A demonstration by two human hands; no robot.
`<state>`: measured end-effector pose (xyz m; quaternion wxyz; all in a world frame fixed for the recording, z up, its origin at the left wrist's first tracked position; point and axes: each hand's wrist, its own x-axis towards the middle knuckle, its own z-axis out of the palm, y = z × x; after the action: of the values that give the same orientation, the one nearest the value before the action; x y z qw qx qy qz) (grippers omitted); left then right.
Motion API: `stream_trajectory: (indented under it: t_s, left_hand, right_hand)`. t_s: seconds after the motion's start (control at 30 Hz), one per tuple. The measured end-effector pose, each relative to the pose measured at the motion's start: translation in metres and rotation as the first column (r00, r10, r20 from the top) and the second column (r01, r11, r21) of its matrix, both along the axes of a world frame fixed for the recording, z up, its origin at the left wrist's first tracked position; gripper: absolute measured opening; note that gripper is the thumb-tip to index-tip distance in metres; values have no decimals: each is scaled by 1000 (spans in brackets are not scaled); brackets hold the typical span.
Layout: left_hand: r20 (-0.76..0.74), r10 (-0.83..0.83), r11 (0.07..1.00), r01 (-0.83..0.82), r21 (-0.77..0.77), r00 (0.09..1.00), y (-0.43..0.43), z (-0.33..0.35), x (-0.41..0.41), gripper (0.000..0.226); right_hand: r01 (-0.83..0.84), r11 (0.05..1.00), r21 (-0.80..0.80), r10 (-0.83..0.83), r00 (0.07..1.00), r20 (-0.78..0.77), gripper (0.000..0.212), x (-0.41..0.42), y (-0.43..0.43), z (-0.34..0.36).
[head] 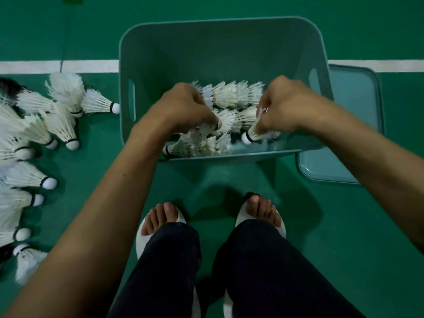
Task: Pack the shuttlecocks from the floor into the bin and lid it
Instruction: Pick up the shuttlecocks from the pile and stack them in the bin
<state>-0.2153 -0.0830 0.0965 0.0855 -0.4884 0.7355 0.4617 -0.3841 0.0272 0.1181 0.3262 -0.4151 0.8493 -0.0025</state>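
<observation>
Reaching both arms over the near wall of the teal bin (146, 53), I have my left hand (183, 106) curled down among the shuttlecocks in the bin (226, 97), fingers closed on what looks like one or two of them, though the knuckles hide exactly how many. My right hand (282, 104) is pinched around the feathers of a single shuttlecock (252, 135), cork pointing toward me, low against the right inner corner. The load so far covers only the near part of the bin floor; the far part is bare. Most of the work remains: a large spread of shuttlecocks on the floor (62, 125) lies to the left of the bin, one with its cork just beside the bin's left wall. The lid (353, 125) lies flat on the green court to the right, partly tucked behind the bin. To do this step well, I judge I should lay each one on its side, corks facing the same way, rather than drop them, since feathers crush easily under a pile. I would fill toward the empty far side and keep the stack below the rim, so that the lid can seat later
</observation>
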Motion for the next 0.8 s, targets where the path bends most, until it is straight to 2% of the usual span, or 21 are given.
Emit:
stream_trajectory:
  t_s: [0.13,0.2,0.27,0.3,0.37,0.43,0.5,0.57,0.63,0.73,0.8]
  left_hand:
    - [20,10,1000,-10,-4,1000,-1,-3,2,25]
    - [59,-13,1000,14,-15,998,1,-1,3,29]
    - [133,-71,997,72,-5,989,3,-1,4,33]
    - [181,-109,994,107,21,977,4,-1,4,36]
    - [253,-167,985,152,78,953,6,-2,4,45]
    - [285,-176,983,153,101,942,6,-4,3,50]
    - [328,-204,979,187,83,922,4,-6,3,46]
    - [398,-289,956,287,68,870,1,-5,2,40]
    - [448,-369,925,368,91,814,-1,-4,1,34]
    - [494,-443,890,435,137,749,-3,1,1,41]
    - [511,-449,885,443,141,733,-5,1,1,48]
  right_hand:
    - [-19,996,85,11,995,96,33,12,-6,-25]
    - [44,996,80,-64,961,270,25,17,-10,-38]
    - [120,987,106,-155,883,444,27,19,-13,-46]
    - [130,984,125,-174,860,479,29,18,-14,-48]
    - [117,980,161,-183,850,494,32,15,-17,-50]
    - [86,976,198,-170,874,456,23,12,-19,-50]
    - [55,977,205,-129,922,364,17,11,-20,-52]
    - [7,980,200,-62,960,272,13,13,-21,-55]
    - [-18,981,191,-34,963,269,9,17,-22,-58]
    - [24,989,147,-69,949,308,21,18,-25,-64]
    - [94,986,141,-141,915,378,38,16,-25,-64]
